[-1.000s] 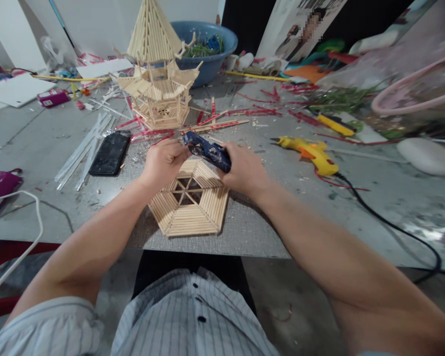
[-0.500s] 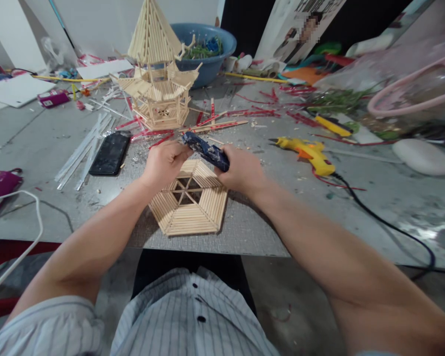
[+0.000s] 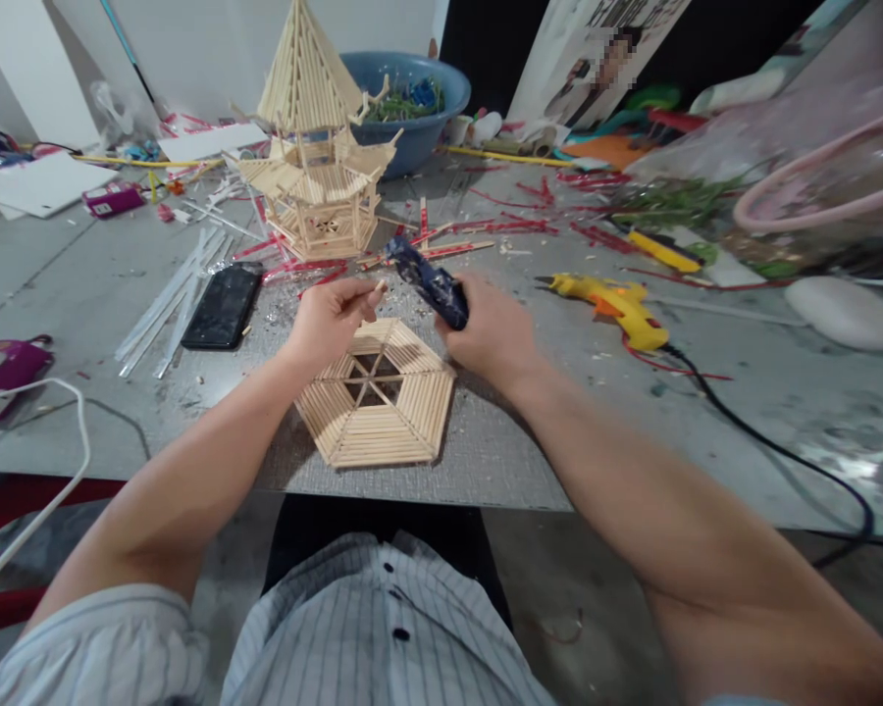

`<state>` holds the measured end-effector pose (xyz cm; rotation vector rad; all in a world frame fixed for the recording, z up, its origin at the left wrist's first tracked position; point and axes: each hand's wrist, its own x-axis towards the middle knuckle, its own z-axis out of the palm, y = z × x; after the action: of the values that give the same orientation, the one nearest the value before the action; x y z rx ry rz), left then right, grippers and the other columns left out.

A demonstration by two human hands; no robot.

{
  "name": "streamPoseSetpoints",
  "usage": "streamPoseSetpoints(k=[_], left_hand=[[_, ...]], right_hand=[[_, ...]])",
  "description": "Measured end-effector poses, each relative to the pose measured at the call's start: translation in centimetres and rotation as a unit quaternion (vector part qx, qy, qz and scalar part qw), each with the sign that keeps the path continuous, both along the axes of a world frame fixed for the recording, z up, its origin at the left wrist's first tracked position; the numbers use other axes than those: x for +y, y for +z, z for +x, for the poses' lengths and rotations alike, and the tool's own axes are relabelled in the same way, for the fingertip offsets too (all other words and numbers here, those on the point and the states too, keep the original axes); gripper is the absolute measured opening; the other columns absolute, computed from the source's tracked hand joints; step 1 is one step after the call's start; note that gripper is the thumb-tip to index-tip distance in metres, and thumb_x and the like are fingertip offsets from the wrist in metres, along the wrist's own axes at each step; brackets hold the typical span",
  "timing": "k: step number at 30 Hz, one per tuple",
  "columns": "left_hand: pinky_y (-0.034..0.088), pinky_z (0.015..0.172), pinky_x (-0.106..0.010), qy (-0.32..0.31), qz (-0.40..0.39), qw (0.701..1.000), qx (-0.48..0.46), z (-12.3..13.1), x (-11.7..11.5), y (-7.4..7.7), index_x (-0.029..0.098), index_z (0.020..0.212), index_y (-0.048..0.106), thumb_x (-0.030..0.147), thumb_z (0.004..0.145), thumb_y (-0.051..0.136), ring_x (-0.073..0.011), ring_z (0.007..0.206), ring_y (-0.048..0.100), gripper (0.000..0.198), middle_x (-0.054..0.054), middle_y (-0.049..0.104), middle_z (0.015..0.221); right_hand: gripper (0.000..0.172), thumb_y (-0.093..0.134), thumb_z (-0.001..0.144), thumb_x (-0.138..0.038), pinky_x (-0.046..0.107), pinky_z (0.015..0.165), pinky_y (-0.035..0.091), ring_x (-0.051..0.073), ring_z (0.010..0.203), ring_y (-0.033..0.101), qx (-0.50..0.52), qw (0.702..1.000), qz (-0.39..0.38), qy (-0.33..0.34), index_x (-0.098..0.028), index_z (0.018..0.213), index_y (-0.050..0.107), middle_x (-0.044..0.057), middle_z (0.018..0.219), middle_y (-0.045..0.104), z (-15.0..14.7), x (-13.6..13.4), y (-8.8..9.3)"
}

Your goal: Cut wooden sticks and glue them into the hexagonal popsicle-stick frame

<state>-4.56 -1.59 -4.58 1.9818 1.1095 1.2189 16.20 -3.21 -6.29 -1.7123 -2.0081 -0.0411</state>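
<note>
Between the thumb and fingers of my left hand (image 3: 331,319) is a small pale piece of stick (image 3: 381,286), mostly hidden by the fingers. My right hand (image 3: 493,328) is wrapped round a dark blue hand tool (image 3: 431,282) with pale smears; its exact kind is unclear. The tool points up and left, apart from my left fingers. Below both hands, flat on the table, lies a hexagonal panel of wooden sticks (image 3: 387,449) with an open, spoked middle. Behind them stands a stick-built pagoda model (image 3: 316,181) with a pointed roof.
A yellow glue gun (image 3: 618,309) with a black cord lies to the right. On the left are a black phone (image 3: 223,306), clear glue sticks (image 3: 169,294) and a white cable (image 3: 80,422). A blue basin (image 3: 441,103) stands behind; red scraps (image 3: 515,226) litter the table (image 3: 500,451).
My right hand has drawn the blue tool slightly right, away from my left hand. The pale stick end in my left fingers now shows. The hexagonal panel has stayed put.
</note>
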Motion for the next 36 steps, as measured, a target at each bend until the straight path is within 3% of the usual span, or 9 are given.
streamPoseSetpoints(k=[5, 9, 17, 23, 28, 31, 36], left_hand=[[0.041, 0.047, -0.019, -0.040, -0.118, 0.984, -0.124, 0.1, 0.0, 0.5, 0.016, 0.082, 0.065, 0.033, 0.081, 0.068, -0.0055, 0.046, 0.052, 0.018, 0.001, 0.066, 0.060], [0.044, 0.046, -0.019, -0.059, -0.202, 0.964, -0.161, 0.1, -0.4, 1.3, 0.016, 0.077, 0.061, 0.039, 0.081, 0.069, -0.0067, 0.049, 0.059, 0.024, -0.002, 0.071, 0.068], [0.038, 0.038, -0.017, -0.067, -0.255, 0.941, -0.211, -0.1, -0.2, 1.7, 0.017, 0.067, 0.059, 0.025, 0.078, 0.071, -0.0024, 0.041, 0.045, 0.019, 0.004, 0.058, 0.060], [0.040, 0.039, -0.015, -0.049, -0.302, 0.907, -0.290, 0.1, -0.2, 1.9, 0.018, 0.072, 0.053, 0.015, 0.076, 0.068, -0.0028, 0.043, 0.052, 0.016, 0.005, 0.062, 0.062], [0.046, 0.045, -0.017, -0.081, -0.280, 0.918, -0.270, 0.4, -0.5, 1.6, 0.018, 0.073, 0.051, 0.017, 0.078, 0.068, -0.0042, 0.046, 0.057, 0.018, 0.004, 0.066, 0.067], [0.045, 0.045, -0.015, -0.091, -0.299, 0.903, -0.295, 1.0, -1.0, 1.4, 0.017, 0.070, 0.051, 0.010, 0.078, 0.066, -0.0027, 0.045, 0.055, 0.018, 0.004, 0.066, 0.065], [0.047, 0.046, -0.015, -0.109, -0.310, 0.892, -0.312, 1.8, -1.7, 1.1, 0.014, 0.067, 0.055, 0.009, 0.078, 0.068, -0.0035, 0.045, 0.056, 0.017, 0.005, 0.062, 0.058]], right_hand=[[0.054, 0.055, 0.075, -0.030, 0.052, 0.084, 0.048, 0.037, 0.101, 0.062, 0.008, 1.000, 0.018, 0.016, -0.016, 0.127, 0.053, 0.017, 0.112, 0.066, 0.9, 0.5, -0.1], [0.053, 0.055, 0.074, -0.029, 0.052, 0.085, 0.049, 0.037, 0.101, 0.062, 0.016, 0.999, 0.019, 0.043, -0.019, 0.126, 0.053, 0.016, 0.114, 0.066, 0.7, 0.4, -0.4], [0.056, 0.055, 0.074, -0.030, 0.051, 0.089, 0.048, 0.035, 0.102, 0.061, 0.015, 0.998, 0.019, 0.053, -0.018, 0.128, 0.052, 0.015, 0.118, 0.065, 0.6, 0.2, -0.3], [0.056, 0.057, 0.074, -0.032, 0.052, 0.089, 0.046, 0.036, 0.104, 0.061, -0.003, 0.997, 0.023, 0.072, -0.018, 0.127, 0.052, 0.016, 0.119, 0.064, 0.2, -0.2, 0.0], [0.040, 0.052, 0.080, -0.037, 0.046, 0.086, 0.049, 0.031, 0.099, 0.064, 0.083, 0.993, 0.037, 0.080, -0.018, 0.115, 0.058, 0.014, 0.107, 0.069, -0.2, -0.9, 0.2], [0.031, 0.046, 0.084, -0.042, 0.041, 0.078, 0.051, 0.026, 0.086, 0.066, 0.159, 0.981, 0.062, 0.088, -0.020, 0.101, 0.060, 0.009, 0.089, 0.070, -0.5, -1.4, 0.2], [0.023, 0.051, 0.086, -0.047, 0.036, 0.069, 0.052, 0.020, 0.073, 0.065, 0.253, 0.943, 0.108, 0.185, -0.026, 0.093, 0.057, 0.002, 0.081, 0.067, -1.1, -1.4, -0.8]])
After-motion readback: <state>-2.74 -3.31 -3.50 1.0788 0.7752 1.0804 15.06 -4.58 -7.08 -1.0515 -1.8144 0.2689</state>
